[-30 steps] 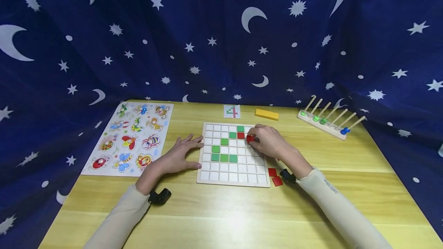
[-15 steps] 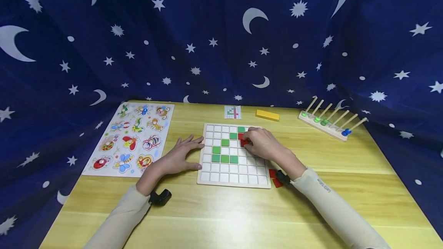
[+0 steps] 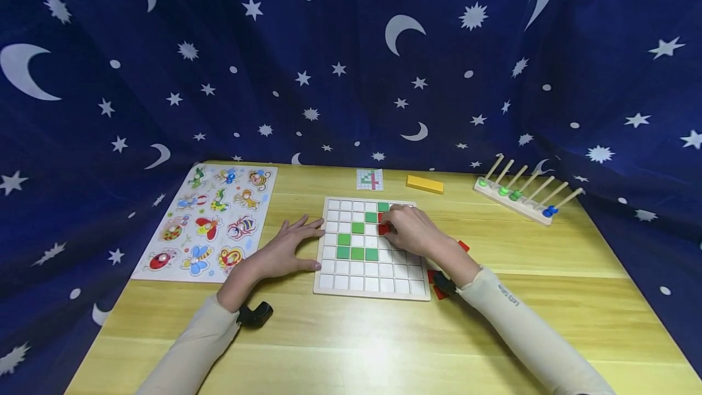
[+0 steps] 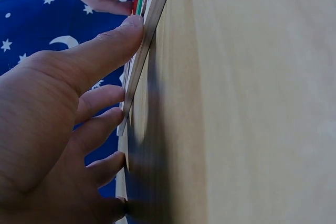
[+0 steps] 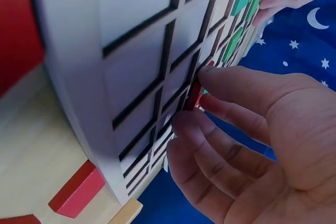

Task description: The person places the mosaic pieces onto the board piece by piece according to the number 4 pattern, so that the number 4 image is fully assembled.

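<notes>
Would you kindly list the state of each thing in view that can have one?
grid board: flat on the table, partly filled with green and red tiles
red tile: pinched by the right hand, over the board
left hand: fingers straight, against the board's left edge
right hand: pinching the red tile
spare red tiles: loose beside the board

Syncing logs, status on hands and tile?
Left hand flat, steadying grid board. Right hand pinching red tile over a cell. Nothing blocking.
</notes>
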`<act>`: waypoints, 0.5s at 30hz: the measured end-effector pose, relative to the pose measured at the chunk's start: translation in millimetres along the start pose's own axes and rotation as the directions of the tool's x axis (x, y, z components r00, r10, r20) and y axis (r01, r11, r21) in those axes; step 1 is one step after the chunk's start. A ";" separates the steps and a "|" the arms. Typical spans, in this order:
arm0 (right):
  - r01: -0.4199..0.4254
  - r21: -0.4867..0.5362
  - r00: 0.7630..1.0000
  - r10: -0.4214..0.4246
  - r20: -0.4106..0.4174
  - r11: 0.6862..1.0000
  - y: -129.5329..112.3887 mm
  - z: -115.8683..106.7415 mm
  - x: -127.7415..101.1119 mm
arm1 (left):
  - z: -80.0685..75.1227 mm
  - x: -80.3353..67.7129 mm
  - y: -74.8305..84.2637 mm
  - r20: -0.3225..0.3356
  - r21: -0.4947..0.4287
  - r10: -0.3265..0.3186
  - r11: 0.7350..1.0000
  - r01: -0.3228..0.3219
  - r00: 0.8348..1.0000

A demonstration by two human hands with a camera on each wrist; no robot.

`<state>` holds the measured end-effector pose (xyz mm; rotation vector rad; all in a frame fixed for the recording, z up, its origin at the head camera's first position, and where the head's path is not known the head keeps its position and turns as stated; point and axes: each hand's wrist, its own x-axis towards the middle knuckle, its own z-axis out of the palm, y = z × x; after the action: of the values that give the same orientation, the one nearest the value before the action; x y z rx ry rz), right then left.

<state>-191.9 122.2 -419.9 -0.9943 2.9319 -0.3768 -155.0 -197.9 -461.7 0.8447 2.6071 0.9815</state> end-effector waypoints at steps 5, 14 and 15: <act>-0.014 0.022 1.000 0.013 0.005 1.000 1.1 -2.9 -2.6 | 0.2 0.0 0.8 0.000 -0.003 0.000 1.000 0.000 1.000; -0.059 0.007 0.998 0.059 -0.035 0.998 15.4 -16.1 -21.0 | -1.1 -0.3 2.2 0.004 0.000 -0.009 1.000 0.009 1.000; -0.067 0.008 0.997 0.067 -0.037 0.998 18.0 -17.4 -23.8 | -1.3 -0.4 2.3 0.004 0.001 -0.007 1.000 0.007 1.000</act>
<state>-185.3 154.1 -408.5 -0.8949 2.9853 -0.4073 -154.2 -197.4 -459.2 0.8362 2.6057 0.9767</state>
